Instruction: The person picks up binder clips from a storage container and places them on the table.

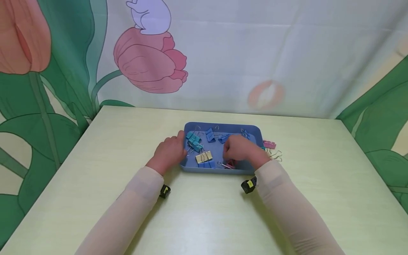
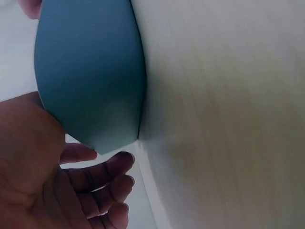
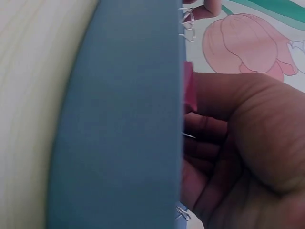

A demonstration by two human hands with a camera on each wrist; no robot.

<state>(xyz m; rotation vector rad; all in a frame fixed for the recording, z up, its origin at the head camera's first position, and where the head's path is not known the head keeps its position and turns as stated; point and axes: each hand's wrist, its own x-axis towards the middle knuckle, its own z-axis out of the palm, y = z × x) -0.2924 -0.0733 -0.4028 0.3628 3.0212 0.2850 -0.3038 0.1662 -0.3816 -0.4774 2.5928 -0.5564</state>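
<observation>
**Two hands working at a blue tray of binder clips**

A single blue tray [image 1: 204, 170] is sitting at the centre of the frame. Inside it, two teal binder clips [image 1: 195, 145] are lying at the left, at least four blue binder clips [image 1: 210, 135] are spreading along the back and front, one yellow binder clip [image 1: 200, 158] is resting against a blue one at front left, and one pink-red binder clip [image 1: 232, 163] is lying near the front wall, right of centre. Just outside the right wall, another pink clip [image 1: 269, 144] is showing.

The left hand [image 1: 170, 150] is gripping the left rim, its thumb reaching over the wall and its other fingers loosely bending outside. The right hand [image 1: 240, 148] is reaching down into the tray with curled fingers, its thumb meeting the pink-red clip in the right wrist view; whether it is pinching that clip cannot be told.

The right hand is hiding its own fingertips in the head view, and the right forearm is partly covering a sliver of teal and loose wire handles [image 1: 278, 156] beside the tray. The near wall is blocking most of the interior in the right wrist view.

Around everything, a pale table [image 1: 204, 219] is filling the lower frame.
</observation>
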